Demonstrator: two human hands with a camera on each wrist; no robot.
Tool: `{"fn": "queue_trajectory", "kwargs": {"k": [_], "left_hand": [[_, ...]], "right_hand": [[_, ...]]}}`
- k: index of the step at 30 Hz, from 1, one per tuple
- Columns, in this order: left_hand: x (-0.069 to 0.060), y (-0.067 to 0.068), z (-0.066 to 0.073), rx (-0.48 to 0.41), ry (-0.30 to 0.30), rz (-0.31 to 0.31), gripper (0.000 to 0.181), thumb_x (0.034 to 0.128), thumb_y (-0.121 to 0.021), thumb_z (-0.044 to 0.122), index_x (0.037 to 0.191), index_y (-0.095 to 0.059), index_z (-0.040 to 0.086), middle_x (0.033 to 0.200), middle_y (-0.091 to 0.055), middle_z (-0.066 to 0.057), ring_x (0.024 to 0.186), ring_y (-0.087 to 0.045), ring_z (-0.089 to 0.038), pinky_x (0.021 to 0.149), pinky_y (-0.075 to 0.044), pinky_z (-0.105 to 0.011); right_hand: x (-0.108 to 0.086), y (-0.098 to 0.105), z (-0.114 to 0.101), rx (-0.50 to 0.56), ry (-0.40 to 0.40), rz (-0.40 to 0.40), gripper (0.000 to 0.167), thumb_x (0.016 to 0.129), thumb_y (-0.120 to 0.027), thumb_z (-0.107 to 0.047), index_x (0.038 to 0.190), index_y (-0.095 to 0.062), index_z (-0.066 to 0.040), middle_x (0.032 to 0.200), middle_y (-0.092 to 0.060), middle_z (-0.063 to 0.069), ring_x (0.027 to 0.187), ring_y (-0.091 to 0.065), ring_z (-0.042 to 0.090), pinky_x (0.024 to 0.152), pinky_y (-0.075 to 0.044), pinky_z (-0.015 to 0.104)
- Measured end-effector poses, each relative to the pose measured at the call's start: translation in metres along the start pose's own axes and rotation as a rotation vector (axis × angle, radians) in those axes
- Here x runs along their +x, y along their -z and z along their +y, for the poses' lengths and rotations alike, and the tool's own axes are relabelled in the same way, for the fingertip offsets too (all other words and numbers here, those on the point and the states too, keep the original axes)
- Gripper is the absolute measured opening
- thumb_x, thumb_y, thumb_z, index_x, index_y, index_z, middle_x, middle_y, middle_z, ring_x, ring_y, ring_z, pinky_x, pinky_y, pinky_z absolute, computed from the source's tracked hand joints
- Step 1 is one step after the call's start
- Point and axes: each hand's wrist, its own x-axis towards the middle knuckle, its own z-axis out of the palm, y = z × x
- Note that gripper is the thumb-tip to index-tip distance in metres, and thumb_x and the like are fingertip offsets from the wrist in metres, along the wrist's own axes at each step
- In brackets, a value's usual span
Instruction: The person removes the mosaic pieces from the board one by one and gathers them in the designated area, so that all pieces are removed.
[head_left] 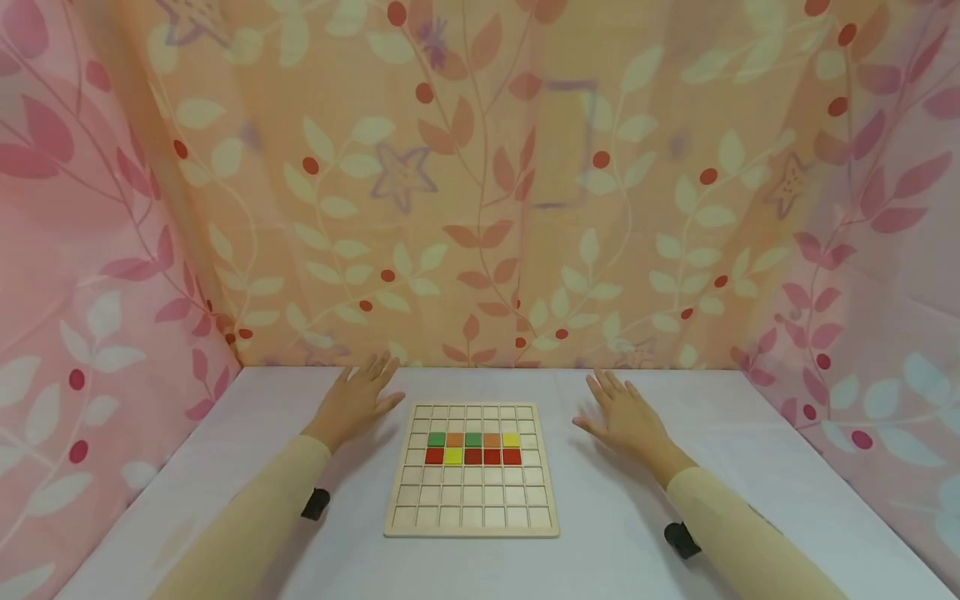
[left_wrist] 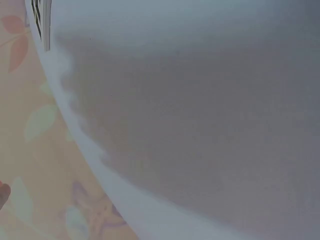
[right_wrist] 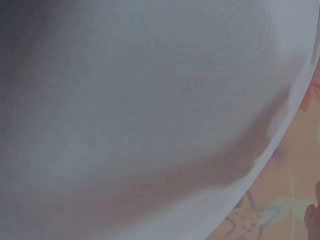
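Gridded board (head_left: pixel 472 495) — probably wood — square tiles (head_left: pixel 473 439)

Got grid board (head_left: pixel 472 493) on table (head_left: pixel 600 542), approx. ctr. See 10 tiles (head_left: pixel 473 439) in it: 5 in 3rd row from far side, 5 directly before them in 4th, cols 2–6 both. Find L hand (head_left: pixel 357 406) left of board, R hand (head_left: pixel 626 419) right. Have back curtain (head_left: pixel 465 283) behind table, side curtains (head_left: pixel 45 250) L & R.

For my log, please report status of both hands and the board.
Left hand and right hand holding nothing. Grid board between them, ten coloured tiles in it. Nothing seen blocking it.
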Motion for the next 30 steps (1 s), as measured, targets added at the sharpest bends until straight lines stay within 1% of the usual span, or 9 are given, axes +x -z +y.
{"fn": "queue_trajectory", "kwargs": {"k": [5, 9, 14, 18, 24, 30], "left_hand": [[-0.006, 0.0, 0.002, 0.005, -0.012, -0.004, 0.068, 0.1007, -0.049, 0.045, 0.154, -0.034, 0.005, 0.162, -0.028, -0.016, 0.15, -0.025, -0.037, 0.118, -0.02, -0.063], [-0.008, 0.003, 0.007, 0.002, -0.019, -0.004, 0.067, 0.1007, -0.049, 0.045, 0.154, -0.035, 0.005, 0.161, -0.03, -0.017, 0.149, -0.027, -0.038, 0.118, -0.022, -0.063], [-0.01, 0.006, 0.011, 0.001, -0.027, -0.016, 0.066, 0.1013, -0.048, 0.044, 0.154, -0.035, 0.006, 0.161, -0.03, -0.017, 0.149, -0.026, -0.039, 0.118, -0.021, -0.062], [-0.013, 0.007, 0.013, 0.001, -0.021, -0.034, 0.066, 0.1013, -0.048, 0.044, 0.154, -0.035, 0.007, 0.162, -0.03, -0.016, 0.15, -0.026, -0.038, 0.119, -0.02, -0.062], [-0.015, 0.006, 0.016, -0.001, -0.026, -0.052, 0.068, 0.1011, -0.047, 0.046, 0.154, -0.034, 0.006, 0.162, -0.028, -0.016, 0.149, -0.028, -0.038, 0.118, -0.021, -0.062], [-0.016, 0.007, 0.021, -0.005, -0.045, -0.043, 0.067, 0.1008, -0.049, 0.044, 0.154, -0.036, 0.006, 0.161, -0.029, -0.017, 0.149, -0.029, -0.038, 0.117, -0.025, -0.061]], "right_hand": [[-0.005, -0.003, -0.003, 0.017, 0.014, 0.004, 0.081, 0.093, -0.058, -0.052, 0.149, -0.039, 0.004, 0.158, -0.033, 0.025, 0.146, -0.031, 0.042, 0.118, -0.024, 0.059], [-0.007, -0.005, -0.005, 0.023, 0.016, -0.006, 0.082, 0.094, -0.057, -0.053, 0.15, -0.037, 0.004, 0.159, -0.03, 0.024, 0.147, -0.029, 0.041, 0.119, -0.023, 0.058], [-0.008, -0.003, -0.008, 0.029, 0.022, -0.01, 0.085, 0.094, -0.056, -0.055, 0.152, -0.033, 0.002, 0.162, -0.027, 0.021, 0.149, -0.026, 0.039, 0.12, -0.021, 0.057], [-0.009, -0.002, -0.012, 0.039, 0.04, -0.015, 0.085, 0.094, -0.056, -0.056, 0.153, -0.032, 0.0, 0.163, -0.026, 0.019, 0.15, -0.025, 0.038, 0.121, -0.02, 0.056], [-0.011, 0.001, -0.019, 0.036, 0.055, -0.01, 0.083, 0.094, -0.055, -0.056, 0.152, -0.035, 0.0, 0.162, -0.027, 0.019, 0.15, -0.026, 0.038, 0.121, -0.022, 0.056], [-0.013, 0.005, -0.028, 0.061, 0.094, 0.016, 0.081, 0.093, -0.059, -0.052, 0.15, -0.039, 0.002, 0.159, -0.032, 0.022, 0.147, -0.031, 0.04, 0.119, -0.026, 0.056]]}}
